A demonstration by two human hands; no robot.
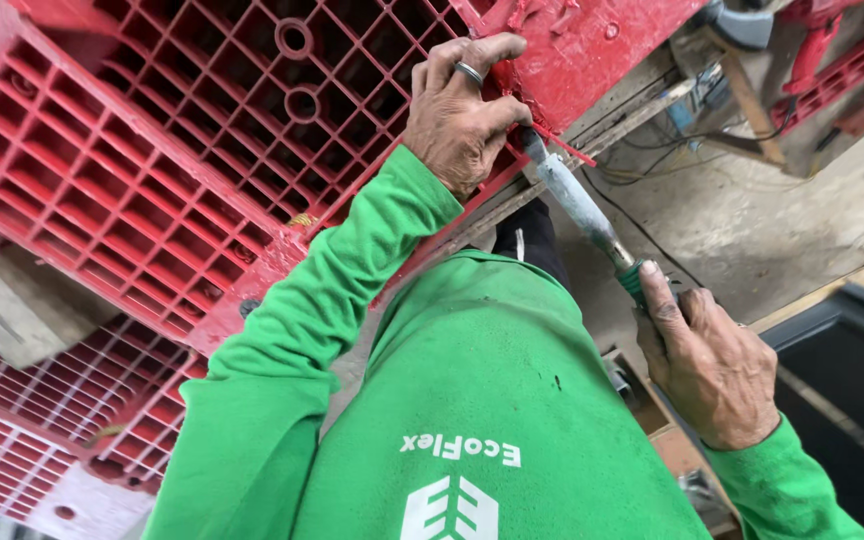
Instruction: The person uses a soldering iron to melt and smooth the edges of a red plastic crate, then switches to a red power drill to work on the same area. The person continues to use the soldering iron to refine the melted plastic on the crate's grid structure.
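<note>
Pressing down on the red plastic pallet (152, 170) with the left hand (460, 110), fingers curled over the edge of the grid, ring on one finger, thumb and forefinger pinching a thin red plastic strip (562, 145). Gripping the green handle of a soldering iron (582, 205) in the right hand (712, 370), closed tight round it, metal tip touching the strip at the pallet's edge. Lying below left, a second red pallet (42, 420). Beyond, grey concrete floor (752, 220) with loose cables.
</note>
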